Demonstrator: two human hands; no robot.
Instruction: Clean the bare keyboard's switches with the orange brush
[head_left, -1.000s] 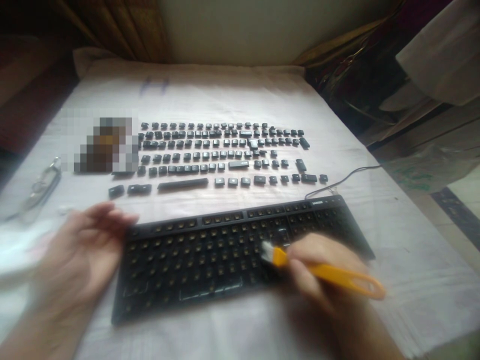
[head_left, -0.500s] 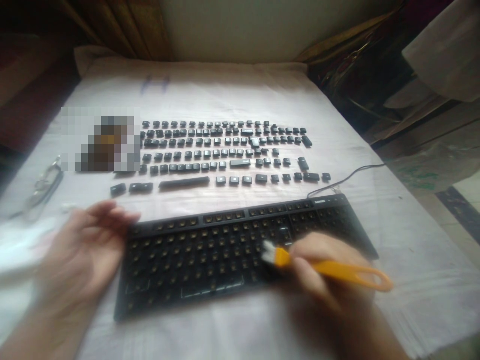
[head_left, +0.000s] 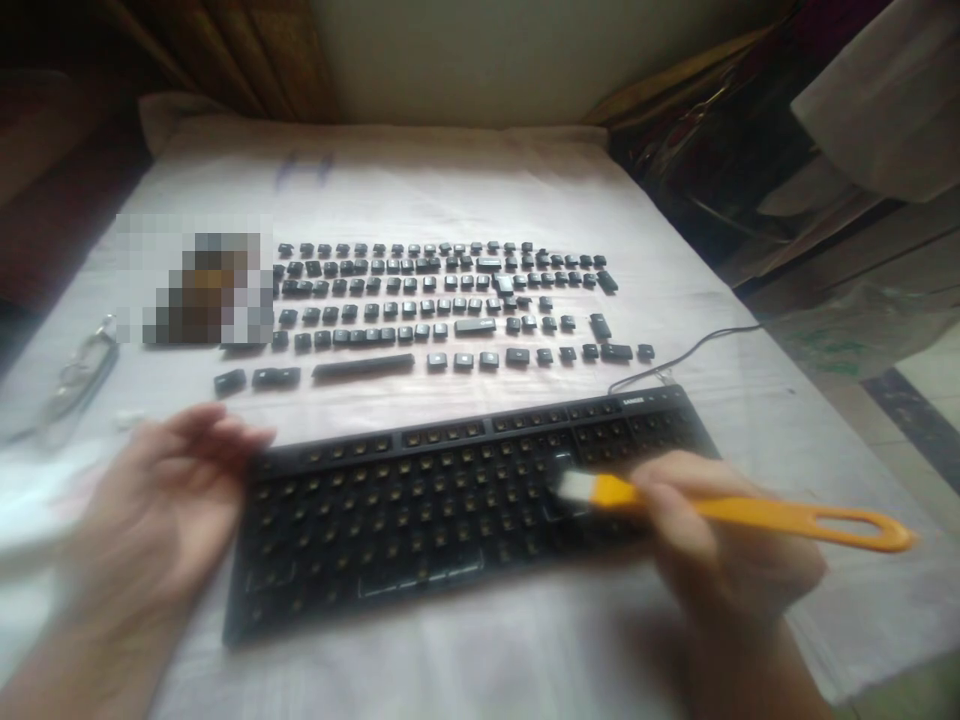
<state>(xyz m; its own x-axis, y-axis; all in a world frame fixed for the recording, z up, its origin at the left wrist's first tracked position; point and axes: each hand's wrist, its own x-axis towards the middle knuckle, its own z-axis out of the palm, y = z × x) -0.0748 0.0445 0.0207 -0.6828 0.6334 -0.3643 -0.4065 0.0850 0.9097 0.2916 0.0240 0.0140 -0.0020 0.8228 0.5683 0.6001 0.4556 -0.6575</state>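
A black keyboard (head_left: 420, 520) without its keycaps lies slightly slanted on the cloth-covered table. My left hand (head_left: 180, 500) holds it at the left end, with the fingers curved about the far left corner; the thumb is not clear. A flat brush (head_left: 712, 510) with an orange handle and pale bristles is gripped in my right hand (head_left: 739, 545), closed around the handle. The bristles are over the right-middle part of the keyboard, blurred by motion. My right hand and forearm hide part of the keyboard's right end.
Loose black keycaps (head_left: 472, 327) lie in several rows beyond the keyboard. A cable (head_left: 682, 355) runs off the table's right side. Eyeglasses (head_left: 82, 375) rest at the left, near a pixelated patch. A clear plastic bag (head_left: 832, 330) is beyond the right edge.
My right hand has moved right with the brush, and the handle now lies flatter. My left hand stays at the keyboard's left end. The whole view has shifted slightly.
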